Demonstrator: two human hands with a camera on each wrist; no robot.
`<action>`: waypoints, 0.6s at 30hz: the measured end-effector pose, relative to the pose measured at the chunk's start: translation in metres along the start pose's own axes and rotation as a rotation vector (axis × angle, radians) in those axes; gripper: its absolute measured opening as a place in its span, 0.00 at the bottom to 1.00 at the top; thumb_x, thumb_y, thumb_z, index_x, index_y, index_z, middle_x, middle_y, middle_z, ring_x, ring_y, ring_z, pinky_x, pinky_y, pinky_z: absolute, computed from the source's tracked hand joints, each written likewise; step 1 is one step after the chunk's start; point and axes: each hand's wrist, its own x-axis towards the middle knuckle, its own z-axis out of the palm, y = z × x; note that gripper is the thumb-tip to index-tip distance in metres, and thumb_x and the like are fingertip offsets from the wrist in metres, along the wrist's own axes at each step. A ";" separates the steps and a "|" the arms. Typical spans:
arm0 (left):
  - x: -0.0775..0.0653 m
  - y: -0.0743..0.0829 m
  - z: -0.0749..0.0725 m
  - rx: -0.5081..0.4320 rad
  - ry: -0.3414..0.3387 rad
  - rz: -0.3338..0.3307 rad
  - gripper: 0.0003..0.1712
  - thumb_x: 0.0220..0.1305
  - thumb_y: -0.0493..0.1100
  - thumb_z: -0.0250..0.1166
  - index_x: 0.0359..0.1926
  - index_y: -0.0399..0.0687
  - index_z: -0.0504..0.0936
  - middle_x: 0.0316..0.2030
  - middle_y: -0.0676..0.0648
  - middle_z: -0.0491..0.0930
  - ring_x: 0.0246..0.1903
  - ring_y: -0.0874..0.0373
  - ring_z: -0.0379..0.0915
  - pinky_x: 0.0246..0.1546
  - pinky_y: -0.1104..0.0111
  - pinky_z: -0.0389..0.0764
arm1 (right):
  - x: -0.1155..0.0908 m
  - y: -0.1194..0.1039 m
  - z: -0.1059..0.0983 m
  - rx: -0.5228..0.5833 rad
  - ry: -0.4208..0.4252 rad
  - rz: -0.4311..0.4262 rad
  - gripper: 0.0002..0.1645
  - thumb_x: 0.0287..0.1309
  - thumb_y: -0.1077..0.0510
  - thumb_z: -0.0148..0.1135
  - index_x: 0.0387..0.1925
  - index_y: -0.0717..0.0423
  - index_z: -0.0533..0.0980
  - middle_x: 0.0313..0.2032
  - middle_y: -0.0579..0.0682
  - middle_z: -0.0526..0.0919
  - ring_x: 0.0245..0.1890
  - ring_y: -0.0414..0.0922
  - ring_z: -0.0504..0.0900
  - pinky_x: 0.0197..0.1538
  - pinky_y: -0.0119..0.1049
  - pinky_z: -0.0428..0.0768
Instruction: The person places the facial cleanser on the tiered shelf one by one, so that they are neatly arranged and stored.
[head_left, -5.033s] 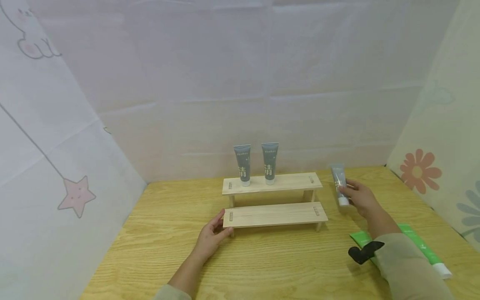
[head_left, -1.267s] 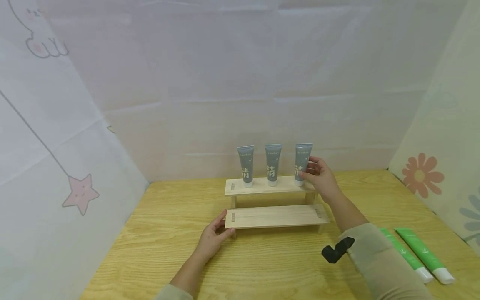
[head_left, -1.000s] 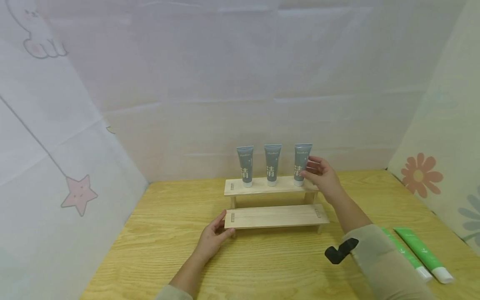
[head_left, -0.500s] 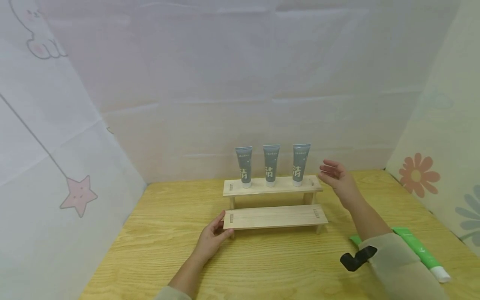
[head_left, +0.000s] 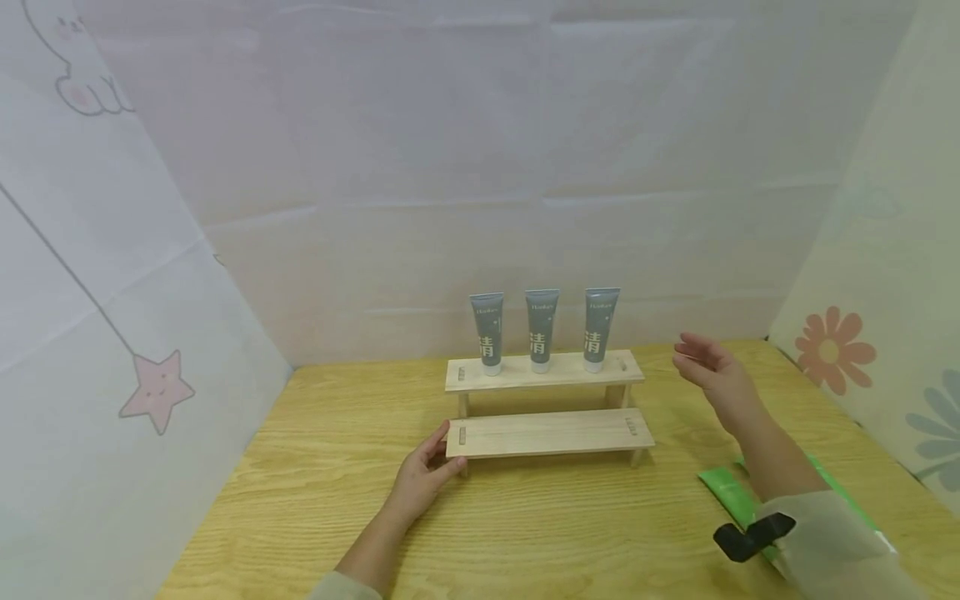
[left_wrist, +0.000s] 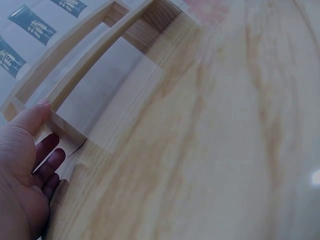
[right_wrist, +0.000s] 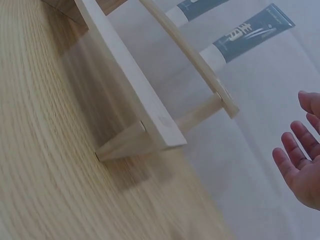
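A two-tier wooden display stand (head_left: 547,433) stands on the table. On its upper tier, three grey-blue squeeze tubes are upright on white caps: the left tube (head_left: 489,333), the middle tube (head_left: 540,333) and the right tube (head_left: 599,333). My left hand (head_left: 418,482) holds the left end of the lower tier, thumb at the front corner; the left wrist view shows the thumb on the wood and other fingers by the leg. Off to the stand's right, my right hand (head_left: 720,383) is raised with nothing in it, its fingers loosely bent and apart from the right tube.
Two green tubes lie on the table at the right, one green tube (head_left: 729,493) left of the forearm and another green tube (head_left: 847,497) mostly hidden by it. A black piece (head_left: 753,536) is on the right cuff. Printed cloth walls bound the wood-grain table (head_left: 337,500).
My right hand brought the third grey-blue tube onto the upper tier's right end and let go, then moved away rightward. My left hand has stayed on the stand.
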 end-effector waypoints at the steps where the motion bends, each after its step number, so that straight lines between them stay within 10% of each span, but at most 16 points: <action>1: 0.000 0.000 0.000 0.002 0.002 0.000 0.42 0.61 0.44 0.69 0.73 0.49 0.61 0.53 0.43 0.80 0.51 0.53 0.74 0.46 0.74 0.74 | -0.003 0.001 -0.003 -0.002 -0.001 0.000 0.29 0.69 0.51 0.57 0.68 0.45 0.64 0.48 0.23 0.72 0.45 0.22 0.76 0.47 0.16 0.74; 18: -0.001 0.002 -0.001 0.013 -0.003 0.008 0.43 0.62 0.46 0.69 0.74 0.49 0.60 0.54 0.43 0.79 0.53 0.52 0.73 0.47 0.72 0.74 | -0.040 0.026 -0.049 0.047 0.047 0.047 0.20 0.69 0.55 0.57 0.57 0.31 0.69 0.46 0.23 0.75 0.43 0.21 0.78 0.44 0.16 0.75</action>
